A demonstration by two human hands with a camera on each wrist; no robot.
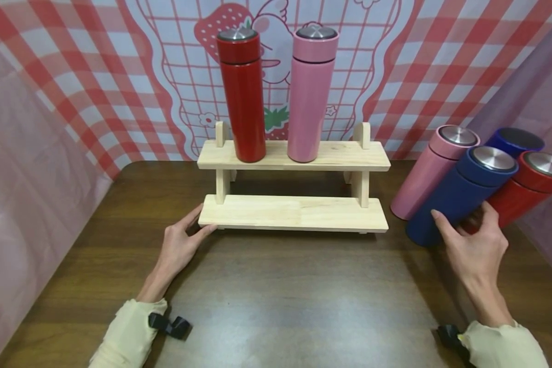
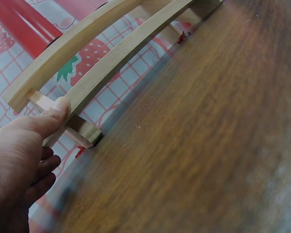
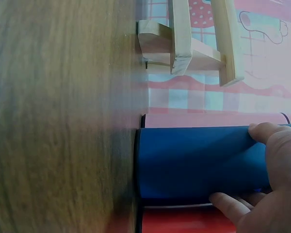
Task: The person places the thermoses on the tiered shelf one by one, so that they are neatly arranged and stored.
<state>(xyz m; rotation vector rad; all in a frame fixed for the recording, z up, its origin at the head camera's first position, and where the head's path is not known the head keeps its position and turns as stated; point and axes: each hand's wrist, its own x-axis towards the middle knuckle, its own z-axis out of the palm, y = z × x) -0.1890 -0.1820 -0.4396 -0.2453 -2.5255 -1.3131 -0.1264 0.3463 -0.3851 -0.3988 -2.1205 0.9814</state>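
A two-tier wooden display stand (image 1: 294, 212) stands on the table. My left hand (image 1: 179, 245) pinches the left end of its lower shelf, thumb at the front edge; the left wrist view shows the other fingers curled below. On the upper shelf stand a red thermos (image 1: 243, 107) and a pink thermos (image 1: 311, 107), both upright. To the right, my right hand (image 1: 478, 248) grips a dark blue thermos (image 1: 457, 191) around its body, thumb on one side and fingers on the other. In the right wrist view the blue thermos (image 3: 199, 162) stands at table level.
Close around the gripped thermos stand another pink thermos (image 1: 425, 174), another red thermos (image 1: 520, 197) and a blue one (image 1: 515, 140) mostly hidden behind. A checked cloth (image 1: 129, 66) hangs behind the wooden table (image 1: 276, 301); pink curtains (image 1: 23, 179) flank both sides.
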